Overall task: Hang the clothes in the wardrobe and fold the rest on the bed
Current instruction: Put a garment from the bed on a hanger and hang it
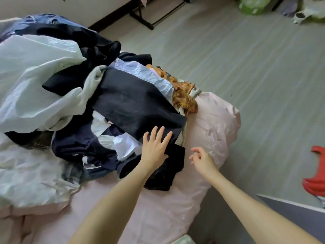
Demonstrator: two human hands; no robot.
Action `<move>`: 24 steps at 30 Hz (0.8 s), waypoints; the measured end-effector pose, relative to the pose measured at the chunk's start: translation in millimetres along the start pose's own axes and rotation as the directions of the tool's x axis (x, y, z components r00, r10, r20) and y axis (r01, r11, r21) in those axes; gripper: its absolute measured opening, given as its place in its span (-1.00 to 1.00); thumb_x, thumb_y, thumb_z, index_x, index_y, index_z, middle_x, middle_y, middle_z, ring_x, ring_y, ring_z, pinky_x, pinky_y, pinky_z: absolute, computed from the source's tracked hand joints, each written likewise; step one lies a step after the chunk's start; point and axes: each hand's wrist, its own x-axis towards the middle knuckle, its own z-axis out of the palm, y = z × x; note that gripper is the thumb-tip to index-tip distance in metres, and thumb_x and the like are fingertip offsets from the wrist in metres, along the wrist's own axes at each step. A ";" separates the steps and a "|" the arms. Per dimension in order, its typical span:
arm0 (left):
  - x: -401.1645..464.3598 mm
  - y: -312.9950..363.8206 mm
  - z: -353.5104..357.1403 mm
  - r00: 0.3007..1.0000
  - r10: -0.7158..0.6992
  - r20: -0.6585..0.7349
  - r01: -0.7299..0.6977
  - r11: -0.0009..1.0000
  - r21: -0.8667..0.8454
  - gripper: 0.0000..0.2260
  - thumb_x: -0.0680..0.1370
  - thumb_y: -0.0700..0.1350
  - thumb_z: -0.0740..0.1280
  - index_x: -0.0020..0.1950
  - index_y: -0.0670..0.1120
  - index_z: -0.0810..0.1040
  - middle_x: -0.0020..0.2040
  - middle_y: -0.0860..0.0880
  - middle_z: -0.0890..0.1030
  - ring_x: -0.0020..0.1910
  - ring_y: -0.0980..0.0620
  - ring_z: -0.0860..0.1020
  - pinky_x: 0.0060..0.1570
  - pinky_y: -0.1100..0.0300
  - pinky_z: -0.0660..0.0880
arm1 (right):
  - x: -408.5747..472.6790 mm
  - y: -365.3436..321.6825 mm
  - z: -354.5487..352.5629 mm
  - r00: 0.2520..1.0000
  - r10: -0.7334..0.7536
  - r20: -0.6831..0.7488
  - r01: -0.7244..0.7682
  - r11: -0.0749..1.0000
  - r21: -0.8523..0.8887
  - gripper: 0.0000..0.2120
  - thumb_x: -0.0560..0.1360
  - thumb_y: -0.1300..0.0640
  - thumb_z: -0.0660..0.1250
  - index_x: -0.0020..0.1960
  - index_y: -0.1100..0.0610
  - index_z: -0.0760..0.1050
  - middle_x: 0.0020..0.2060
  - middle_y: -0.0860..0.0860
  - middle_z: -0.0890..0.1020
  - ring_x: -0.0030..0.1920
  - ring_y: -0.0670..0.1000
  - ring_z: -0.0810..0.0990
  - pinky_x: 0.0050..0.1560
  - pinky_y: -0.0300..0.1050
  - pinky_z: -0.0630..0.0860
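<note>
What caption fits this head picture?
Left hand on dark clothes, right hand hovering above the bed.

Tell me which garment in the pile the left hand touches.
The left hand rests on the large flat black garment at the pile's near edge, not the white, striped blue or orange ones.

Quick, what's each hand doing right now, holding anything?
Left hand: open, fingers spread flat on the dark garment.
Right hand: open, fingers loosely curled, holding nothing.

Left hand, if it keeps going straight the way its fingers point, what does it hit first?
The left hand points up the pile with straight fingers, so it would likely meet the large black garment first. Whether the fingertips already touch it is unclear.
</note>
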 end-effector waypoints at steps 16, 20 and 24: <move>-36.1 -166.8 -17.9 -0.046 -0.704 0.709 0.004 -0.709 -0.705 -0.59 0.56 -0.08 0.18 0.40 -0.16 0.29 0.32 -0.15 0.43 0.06 -0.12 0.50 -0.01 0.05 0.47 | 42.5 -51.6 66.6 0.978 -0.053 0.200 0.096 0.973 -0.209 -0.35 0.54 -0.06 0.24 0.51 0.09 0.06 0.45 0.06 0.24 0.45 0.09 0.19 0.42 0.06 0.22; -70.9 -106.4 13.2 0.080 -0.640 0.764 0.227 -0.735 -0.639 -0.92 0.54 -0.17 0.18 -0.06 -0.15 0.44 -0.15 -0.08 0.47 -0.23 -0.03 0.43 -0.14 0.11 0.43 | 49.5 -52.7 87.2 0.977 0.054 0.205 0.012 0.951 -0.309 -0.31 0.53 -0.04 0.26 0.52 0.08 -0.01 0.43 0.08 0.29 0.41 0.14 0.27 0.37 0.16 0.26; -76.5 -58.9 9.5 0.363 -0.580 0.729 0.423 -0.595 -0.684 -0.92 0.58 -0.13 0.22 0.04 -0.09 0.46 -0.18 0.03 0.45 -0.15 0.05 0.43 -0.07 0.17 0.40 | 39.5 -53.9 90.7 0.962 0.009 0.272 0.037 0.986 -0.163 -0.62 0.51 0.13 0.19 0.32 0.14 0.34 -0.02 0.05 0.57 -0.05 0.09 0.55 0.01 -0.02 0.49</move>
